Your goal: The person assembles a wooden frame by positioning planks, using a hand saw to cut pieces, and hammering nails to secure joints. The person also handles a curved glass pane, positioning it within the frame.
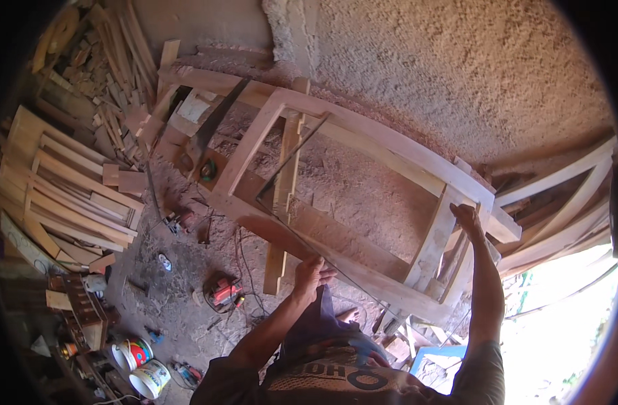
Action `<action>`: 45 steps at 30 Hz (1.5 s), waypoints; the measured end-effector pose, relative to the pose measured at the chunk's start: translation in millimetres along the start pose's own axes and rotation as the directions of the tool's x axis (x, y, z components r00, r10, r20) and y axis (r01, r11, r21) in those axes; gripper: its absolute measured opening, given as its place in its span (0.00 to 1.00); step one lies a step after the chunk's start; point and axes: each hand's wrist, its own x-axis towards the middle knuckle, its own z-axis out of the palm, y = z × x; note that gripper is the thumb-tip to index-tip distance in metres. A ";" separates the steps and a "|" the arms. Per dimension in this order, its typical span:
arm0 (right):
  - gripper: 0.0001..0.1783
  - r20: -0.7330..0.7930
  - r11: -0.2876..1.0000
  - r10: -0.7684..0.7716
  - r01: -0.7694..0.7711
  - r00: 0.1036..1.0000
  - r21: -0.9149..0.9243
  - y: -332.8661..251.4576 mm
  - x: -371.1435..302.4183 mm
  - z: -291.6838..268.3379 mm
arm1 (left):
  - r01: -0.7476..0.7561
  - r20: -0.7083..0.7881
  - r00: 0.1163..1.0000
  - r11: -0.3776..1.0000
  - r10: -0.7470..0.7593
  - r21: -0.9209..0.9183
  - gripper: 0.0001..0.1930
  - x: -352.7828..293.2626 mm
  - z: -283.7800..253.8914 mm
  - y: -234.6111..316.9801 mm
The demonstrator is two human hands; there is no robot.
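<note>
A pale wooden frame (363, 118) with curved long rails and crosspieces lies in front of me, propped above the floor. Across its opening and near rail stretches a thin dark L-shaped metal square (280, 170). My left hand (310, 275) is at the outer edge of the near rail, beside the square's long leg, its fingers loosely apart. At the frame's right end, my right hand (466, 217) has its fingers curled over the wood by a crosspiece; their tips are partly hidden. A handsaw (211, 128) rests on the frame's left part, away from both hands.
Slatted wooden panels (79, 189) stand at left, with scrap wood (110, 88) piled behind. A red power tool (224, 291) and cords lie on the floor. Two buckets (150, 378) sit at lower left. A rough wall (444, 74) rises beyond the frame; curved timbers (565, 182) lean at right.
</note>
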 end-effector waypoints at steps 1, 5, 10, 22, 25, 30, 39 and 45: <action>0.31 -0.001 1.000 -0.016 0.016 1.000 -0.022 0.7 0.5 0.9 | -0.006 0.003 1.000 1.000 0.006 0.002 0.14 1.5 -1.1 -0.5; 0.31 0.023 0.982 0.094 -0.089 0.995 -0.168 9.5 3.8 2.6 | 0.004 0.007 1.000 0.999 -0.005 0.034 0.13 1.1 -1.1 -6.8; 0.31 0.062 0.991 0.048 -0.040 0.997 -0.130 21.9 7.7 13.0 | 0.063 0.020 0.998 0.998 -0.063 -0.023 0.15 -15.8 -1.1 -11.4; 0.26 -0.040 0.987 0.003 -0.009 0.999 -0.161 21.8 -17.1 26.2 | 0.013 -0.012 1.000 1.000 -0.013 -0.007 0.13 -32.5 0.1 -10.1; 0.26 -0.112 0.985 0.015 -0.034 0.994 -0.170 21.6 -24.4 18.9 | 0.008 -0.007 1.000 1.000 -0.008 0.014 0.15 -28.4 4.2 -10.1; 0.25 -0.123 0.999 -0.012 0.007 0.992 -0.047 23.2 -23.2 10.7 | -0.029 -0.005 1.000 0.999 0.029 0.041 0.15 -13.6 14.0 0.5; 0.27 -0.145 0.995 0.021 -0.035 0.989 -0.094 26.8 -15.0 17.0 | -0.006 0.010 1.000 0.997 0.005 0.082 0.20 22.6 8.6 28.6; 0.27 -0.064 0.961 -0.008 -0.010 0.998 -0.277 41.7 1.4 27.4 | 0.015 -0.014 1.000 0.995 -0.013 0.100 0.16 31.0 5.8 39.2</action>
